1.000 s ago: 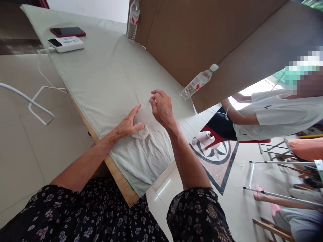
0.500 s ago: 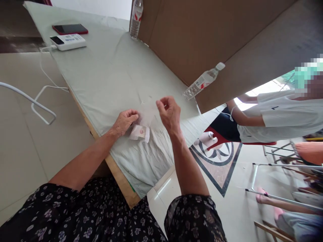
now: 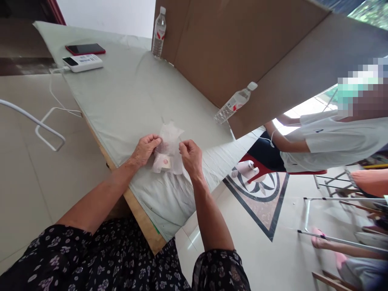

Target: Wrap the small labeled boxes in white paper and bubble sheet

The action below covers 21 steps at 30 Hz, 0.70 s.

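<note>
A thin, translucent white bag (image 3: 169, 146) with a small pinkish-red item inside is held up just above the cloth-covered table (image 3: 133, 97). My left hand (image 3: 144, 148) pinches the bag's left edge with curled fingers. My right hand (image 3: 190, 155) is closed on its right edge. The bag's top stands up loose between the two hands. Both forearms reach in from the lower frame over my dark flowered dress.
A red phone (image 3: 85, 49) and a white power bank (image 3: 82, 63) with a cable lie at the table's far left. Two water bottles (image 3: 159, 32) (image 3: 231, 104) lean by a tall cardboard screen (image 3: 242, 48). Another person in a white shirt (image 3: 330, 141) sits beyond it.
The bag lay flat under my left palm a second ago. Both hands have since lifted it; my right hand came down and left to grip its right edge.
</note>
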Available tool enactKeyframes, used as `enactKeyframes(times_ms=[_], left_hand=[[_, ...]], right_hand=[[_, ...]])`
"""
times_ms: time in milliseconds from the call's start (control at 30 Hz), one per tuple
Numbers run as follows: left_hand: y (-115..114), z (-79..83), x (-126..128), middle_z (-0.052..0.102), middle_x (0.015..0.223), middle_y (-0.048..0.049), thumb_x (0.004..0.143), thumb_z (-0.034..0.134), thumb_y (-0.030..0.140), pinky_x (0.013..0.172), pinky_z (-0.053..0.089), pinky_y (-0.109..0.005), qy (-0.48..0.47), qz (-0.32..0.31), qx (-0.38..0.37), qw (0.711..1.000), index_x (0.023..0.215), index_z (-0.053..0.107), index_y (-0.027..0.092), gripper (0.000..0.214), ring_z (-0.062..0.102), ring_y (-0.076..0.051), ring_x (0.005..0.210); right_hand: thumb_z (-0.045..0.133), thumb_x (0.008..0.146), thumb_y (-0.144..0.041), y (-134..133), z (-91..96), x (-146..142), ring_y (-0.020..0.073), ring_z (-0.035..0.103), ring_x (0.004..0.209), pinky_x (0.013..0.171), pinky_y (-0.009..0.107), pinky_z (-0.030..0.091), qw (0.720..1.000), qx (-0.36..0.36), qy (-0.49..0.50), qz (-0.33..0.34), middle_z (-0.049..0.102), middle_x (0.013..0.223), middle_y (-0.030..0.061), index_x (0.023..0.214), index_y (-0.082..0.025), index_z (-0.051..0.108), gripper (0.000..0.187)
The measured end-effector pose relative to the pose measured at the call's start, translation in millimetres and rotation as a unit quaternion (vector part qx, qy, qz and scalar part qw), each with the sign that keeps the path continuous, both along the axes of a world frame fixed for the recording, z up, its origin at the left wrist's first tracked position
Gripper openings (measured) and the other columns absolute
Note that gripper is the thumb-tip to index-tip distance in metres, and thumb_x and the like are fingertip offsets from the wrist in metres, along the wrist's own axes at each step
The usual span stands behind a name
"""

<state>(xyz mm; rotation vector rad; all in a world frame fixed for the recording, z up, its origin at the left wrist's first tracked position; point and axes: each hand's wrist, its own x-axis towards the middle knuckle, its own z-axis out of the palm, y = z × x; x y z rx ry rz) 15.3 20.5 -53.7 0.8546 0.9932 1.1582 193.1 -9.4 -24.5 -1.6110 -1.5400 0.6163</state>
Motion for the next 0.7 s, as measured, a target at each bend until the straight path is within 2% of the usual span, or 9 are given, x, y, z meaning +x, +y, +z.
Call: enactKeyframes(times_ms=[133,233,367,433,533,600,700], left_hand=[[-2.2,1.7,0.6,0.058,0.065,0.0043,0.065,0.08,0.041,0.056,0.04,-0.024,-0.006,-0.013,0.004,1.0,0.079,0.062,0.019,0.031,0.05,-0.01,0.057],[-3.3,1.5,0.4,0.059,0.065,0.0039,0.064,0.081,0.042,0.056,0.041,-0.024,-0.013,-0.024,0.002,1.0,0.08,0.062,0.02,0.034,0.051,-0.011,0.058],[0.4,-1.2,-0.5,0.057,0.069,0.003,0.069,0.074,0.044,0.058,0.04,-0.025,0.032,0.006,0.017,0.999,0.081,0.059,0.02,0.031,0.048,-0.011,0.06],[1.3,-0.9,-2.3,0.058,0.075,0.0017,0.072,0.069,0.043,0.063,0.043,-0.026,0.092,0.058,0.051,0.993,0.085,0.057,0.021,0.028,0.051,-0.012,0.065],[-4.7,4.2,-7.6,0.058,0.082,0.0012,0.074,0.069,0.043,0.073,0.046,-0.028,0.213,0.146,0.127,0.958,0.092,0.056,0.023,0.03,0.053,-0.014,0.073],[-14.3,9.1,-10.5,0.055,0.078,0.002,0.075,0.07,0.047,0.072,0.046,-0.029,0.281,0.134,0.172,0.935,0.09,0.056,0.023,0.031,0.051,-0.015,0.07],[-30.8,13.8,-10.2,0.058,0.08,0.0003,0.07,0.077,0.049,0.07,0.045,-0.03,0.373,0.053,0.213,0.902,0.085,0.059,0.023,0.035,0.049,-0.015,0.069]], right_hand=[[0.07,0.085,-0.062,-1.5,2.3,-16.9,0.0208,0.069,0.082,0.077,0.033,0.051,0.995,-0.015,-0.09,0.031,0.076,0.093,0.0053,0.091,-0.023,0.064,0.039],[0.069,0.086,-0.057,7.7,-3.1,-24.4,0.0193,0.064,0.074,0.075,0.032,0.049,0.993,-0.026,-0.109,0.02,0.071,0.079,0.0021,0.08,-0.024,0.061,0.035],[0.054,0.092,-0.043,15.9,-16.3,-12.8,0.0159,0.061,0.071,0.074,0.03,0.05,0.998,-0.004,0.066,0.006,0.067,0.073,-0.0001,0.076,-0.023,0.062,0.027],[0.054,0.09,-0.047,15.1,-21.9,-4.2,0.0156,0.064,0.071,0.073,0.03,0.053,0.987,-0.006,0.163,-0.007,0.069,0.075,0.001,0.078,-0.023,0.063,0.028],[0.057,0.089,-0.054,12.7,-27.1,3.1,0.0154,0.067,0.068,0.069,0.03,0.056,0.967,-0.036,0.252,-0.032,0.072,0.079,0.0027,0.08,-0.023,0.061,0.033],[0.059,0.088,-0.058,12.4,-28.9,3.9,0.0154,0.068,0.066,0.067,0.03,0.057,0.958,-0.051,0.282,-0.031,0.073,0.08,0.0029,0.08,-0.023,0.06,0.036],[0.062,0.086,-0.062,12.5,-30.5,2.6,0.0159,0.069,0.065,0.066,0.03,0.057,0.954,-0.052,0.295,-0.011,0.073,0.078,0.0025,0.081,-0.024,0.059,0.039]])
